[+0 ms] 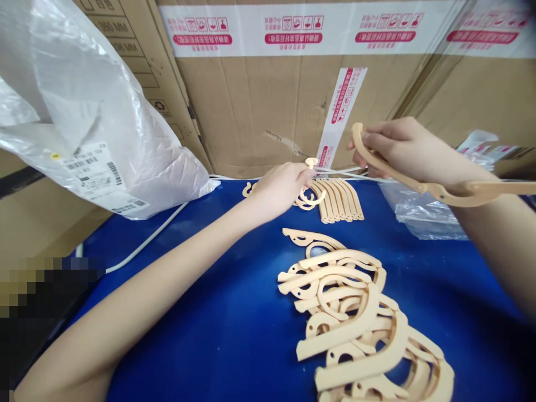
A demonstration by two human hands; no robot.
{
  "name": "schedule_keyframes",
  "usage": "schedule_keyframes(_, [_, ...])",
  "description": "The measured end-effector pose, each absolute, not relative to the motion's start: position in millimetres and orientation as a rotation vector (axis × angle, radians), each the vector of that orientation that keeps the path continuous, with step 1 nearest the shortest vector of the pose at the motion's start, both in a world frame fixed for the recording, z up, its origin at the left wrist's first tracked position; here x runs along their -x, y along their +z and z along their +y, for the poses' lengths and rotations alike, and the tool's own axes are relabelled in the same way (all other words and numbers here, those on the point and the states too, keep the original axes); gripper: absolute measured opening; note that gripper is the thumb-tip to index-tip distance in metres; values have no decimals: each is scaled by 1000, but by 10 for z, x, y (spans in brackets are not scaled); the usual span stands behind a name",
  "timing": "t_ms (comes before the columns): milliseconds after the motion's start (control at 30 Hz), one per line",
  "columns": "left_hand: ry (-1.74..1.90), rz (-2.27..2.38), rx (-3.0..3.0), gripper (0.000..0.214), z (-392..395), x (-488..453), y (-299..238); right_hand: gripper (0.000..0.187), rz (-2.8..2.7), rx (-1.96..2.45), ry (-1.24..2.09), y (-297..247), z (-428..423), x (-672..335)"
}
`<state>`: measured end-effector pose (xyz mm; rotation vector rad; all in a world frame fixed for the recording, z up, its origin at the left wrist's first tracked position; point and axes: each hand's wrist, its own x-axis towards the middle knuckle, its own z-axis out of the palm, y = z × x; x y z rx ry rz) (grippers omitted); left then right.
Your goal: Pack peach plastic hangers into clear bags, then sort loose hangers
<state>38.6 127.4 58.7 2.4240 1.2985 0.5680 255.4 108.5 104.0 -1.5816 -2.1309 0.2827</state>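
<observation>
My right hand (pixel 389 145) is closed on a peach plastic folding-hanger arm (pixel 385 164); its curved length runs past my wrist to a joint with a second arm at the right edge. At the back of the table my left hand (pixel 280 187) is closed, palm down, over loose hanger hooks (pixel 310 201). A small peach hook piece (pixel 311 162) sticks up at its fingertips, which are partly hidden. Close beside it stands a neat row of curved hanger arms (pixel 341 201). Nearer me lies a heap of folded hangers (pixel 352 301).
Cardboard boxes (pixel 251 106) with printed tape wall off the back of the blue table (pixel 209 279). A large white plastic bag (pixel 104 128) bulges in at left. Clear plastic bags (pixel 427 215) lie at right. A white cable (pixel 146 245) crosses the left side.
</observation>
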Motion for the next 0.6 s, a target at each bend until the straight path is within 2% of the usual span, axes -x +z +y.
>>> schedule_keyframes(100, [511, 1382, -2429, 36, 1546, -410, 426, 37, -2094, 1568, 485, 1040, 1105, -2635])
schedule_keyframes(233, [526, 1520, -2524, 29, 1612, -450, 240, 34, -1987, 1525, 563, 1066, 1031, -2588])
schedule_keyframes(433, [446, 1144, -2791, 32, 1345, -437, 72, 24, -1652, 1388, 679, 1133, 994, -2503])
schedule_keyframes(600, [441, 1179, -2715, 36, 1293, -385, 11, 21, -1289, 1286, 794, 1105, 1140, -2556])
